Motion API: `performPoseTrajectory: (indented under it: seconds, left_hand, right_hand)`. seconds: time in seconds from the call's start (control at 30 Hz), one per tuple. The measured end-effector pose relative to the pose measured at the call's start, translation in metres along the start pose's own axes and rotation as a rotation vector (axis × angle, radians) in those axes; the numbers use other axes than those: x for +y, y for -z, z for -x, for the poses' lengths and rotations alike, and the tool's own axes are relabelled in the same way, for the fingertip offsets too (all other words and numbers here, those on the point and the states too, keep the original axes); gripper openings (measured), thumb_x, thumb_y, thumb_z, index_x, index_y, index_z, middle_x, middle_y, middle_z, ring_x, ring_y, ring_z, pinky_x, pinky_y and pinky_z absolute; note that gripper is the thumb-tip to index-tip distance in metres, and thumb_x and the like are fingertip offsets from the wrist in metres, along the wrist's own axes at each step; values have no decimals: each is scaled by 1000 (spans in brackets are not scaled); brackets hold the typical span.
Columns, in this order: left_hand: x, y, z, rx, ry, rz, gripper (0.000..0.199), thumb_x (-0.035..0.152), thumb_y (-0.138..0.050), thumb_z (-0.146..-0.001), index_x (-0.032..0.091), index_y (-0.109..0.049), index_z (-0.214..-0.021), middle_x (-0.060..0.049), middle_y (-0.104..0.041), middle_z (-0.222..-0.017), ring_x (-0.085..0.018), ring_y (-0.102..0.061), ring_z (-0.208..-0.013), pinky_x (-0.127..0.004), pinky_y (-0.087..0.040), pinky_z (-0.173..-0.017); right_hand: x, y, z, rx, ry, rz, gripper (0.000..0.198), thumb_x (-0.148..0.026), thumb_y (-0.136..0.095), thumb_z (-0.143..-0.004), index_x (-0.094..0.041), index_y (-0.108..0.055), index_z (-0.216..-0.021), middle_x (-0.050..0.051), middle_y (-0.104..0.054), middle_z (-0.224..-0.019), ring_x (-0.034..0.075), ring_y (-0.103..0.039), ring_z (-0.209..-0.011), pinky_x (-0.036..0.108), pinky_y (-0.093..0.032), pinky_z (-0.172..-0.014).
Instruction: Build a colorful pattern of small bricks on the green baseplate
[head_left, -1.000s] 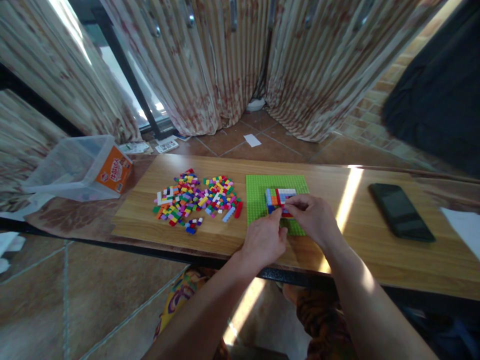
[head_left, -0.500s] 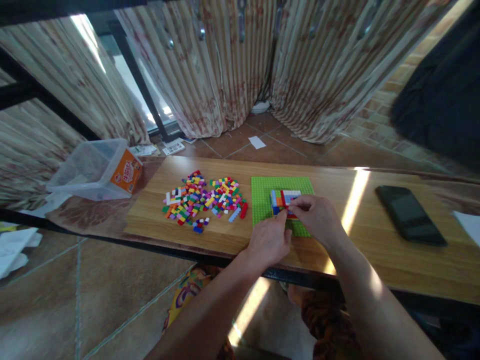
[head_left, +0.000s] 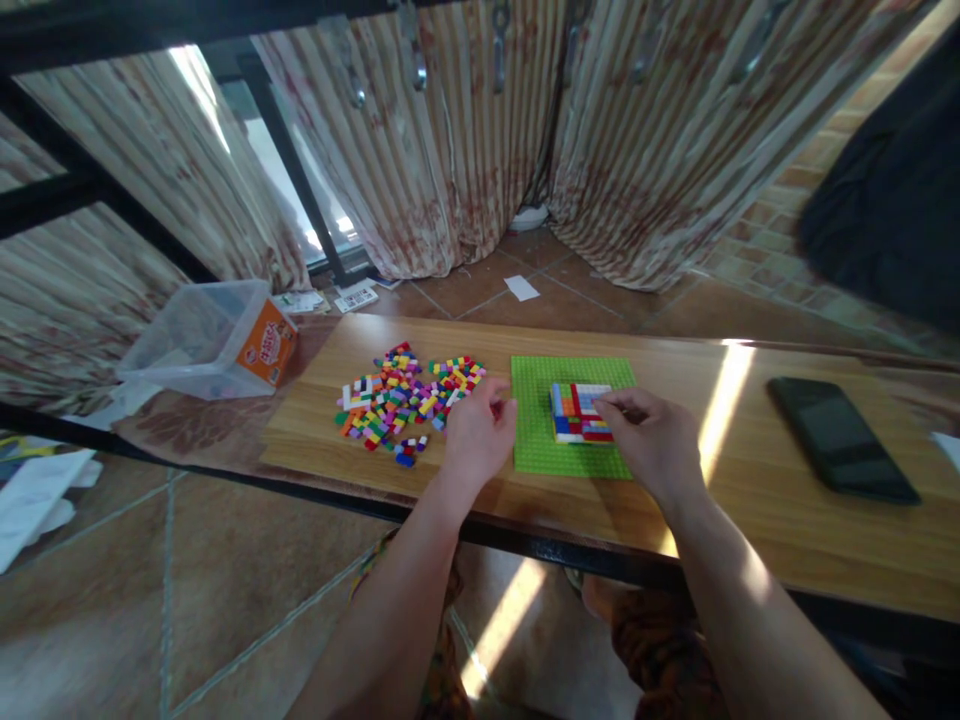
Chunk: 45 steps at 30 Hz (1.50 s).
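A small block built of coloured toy bricks (head_left: 574, 405), with blue, orange, red and white parts, sits on a green studded baseplate (head_left: 534, 440). My right hand (head_left: 654, 437) is at the block's right side, thumb and forefinger pinched over its top. Whether a small piece is between those fingertips is hidden. Left of the baseplate, my left hand (head_left: 478, 437) hovers by the right edge of a heap of loose bricks (head_left: 397, 390). Its fingers are curled, with a gap between thumb and forefinger, and nothing shows in it.
A black phone (head_left: 840, 437) lies on the wooden board (head_left: 720, 500) to the right. At the left end stands a clear plastic bin (head_left: 199, 340) with an orange label. Curtains (head_left: 465, 160) hang beyond the table, and white paper (head_left: 522, 288) lies on the floor.
My left hand has left the brick block and moved left to the loose bricks. My right hand stays at the block, slightly further right. The whole view has shifted a little.
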<state>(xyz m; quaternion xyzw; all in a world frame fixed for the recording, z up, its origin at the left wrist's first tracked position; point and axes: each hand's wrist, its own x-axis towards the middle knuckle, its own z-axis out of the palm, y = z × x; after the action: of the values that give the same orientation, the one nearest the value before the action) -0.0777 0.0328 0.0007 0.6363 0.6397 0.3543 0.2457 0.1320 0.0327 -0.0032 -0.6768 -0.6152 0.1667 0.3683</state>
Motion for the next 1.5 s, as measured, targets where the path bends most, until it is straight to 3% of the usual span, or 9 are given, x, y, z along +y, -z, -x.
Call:
performPoseTrajectory:
  seconds: [0.1,0.17,0.27,0.37,0.6,0.97,1.13,1.27,1.5]
  left_hand:
    - [-13,15,-8,97,41,0,26,21,-58,-86,17,-67,-111,-6,-74,-92,-18,-69,-85,-29,-53,-81]
    - [-21,25,-13,160,77,5,25,19,-58,-85,16,-68,-108,-7,-74,-96,-18,-69,-87,-29,-53,-82]
    - [-33,40,-18,232,132,15,24,18,-57,-85,15,-68,-105,-8,-75,-96,-17,-68,-84,-29,-53,-80]
    - [-42,50,-19,225,167,-27,24,16,-56,-84,13,-68,-104,-9,-75,-95,-18,-68,-83,-30,-53,-80]
    - [-46,46,-7,-52,36,-184,24,13,-58,-81,16,-70,-101,-6,-74,-94,-18,-68,-83,-30,-53,-80]
    - [-61,83,-2,-135,43,-290,28,7,-58,-75,17,-71,-98,-3,-73,-90,-17,-66,-80,-28,-52,-78]
    - [-56,72,5,-171,-1,-427,22,21,-67,-77,20,-70,-98,-6,-73,-98,-21,-67,-89,-33,-51,-84]
    - [-54,63,4,-168,-25,-483,21,17,-62,-80,19,-69,-99,-7,-73,-104,-24,-67,-99,-35,-50,-89]
    - [-53,66,-1,-92,-13,-130,29,14,-62,-80,19,-67,-108,-6,-73,-102,-20,-69,-94,-34,-54,-88]
  right_hand:
    - [0,-3,0,12,80,-2,24,-41,-58,-85,-22,-73,-83,5,-72,-81,21,-66,-72,35,-52,-69]
    - [3,-7,0,12,210,23,27,-43,-59,-85,-22,-73,-93,9,-71,-100,25,-67,-90,41,-53,-83]
    - [12,-13,-3,-57,403,106,44,-47,-65,-80,-21,-66,-116,14,-61,-128,33,-56,-119,52,-45,-100]
    - [26,-20,-6,-158,454,206,60,-50,-67,-78,-23,-57,-131,15,-54,-137,37,-48,-129,58,-42,-103]
    - [44,-30,-12,-162,475,246,66,-58,-64,-79,-20,-56,-132,17,-57,-132,37,-50,-126,57,-43,-102]
    - [45,-32,-12,-149,499,226,61,-56,-64,-80,-22,-56,-130,18,-55,-130,43,-49,-124,62,-42,-101]
    - [46,-31,-13,-164,496,174,57,-50,-68,-79,-25,-58,-128,19,-56,-130,46,-49,-124,62,-40,-102]
    - [49,-32,-14,-161,499,163,54,-49,-67,-79,-26,-58,-128,19,-57,-129,45,-50,-124,61,-38,-105]
    - [41,-32,-13,-83,502,203,56,-57,-62,-81,-22,-61,-125,18,-57,-132,42,-52,-123,61,-41,-102]
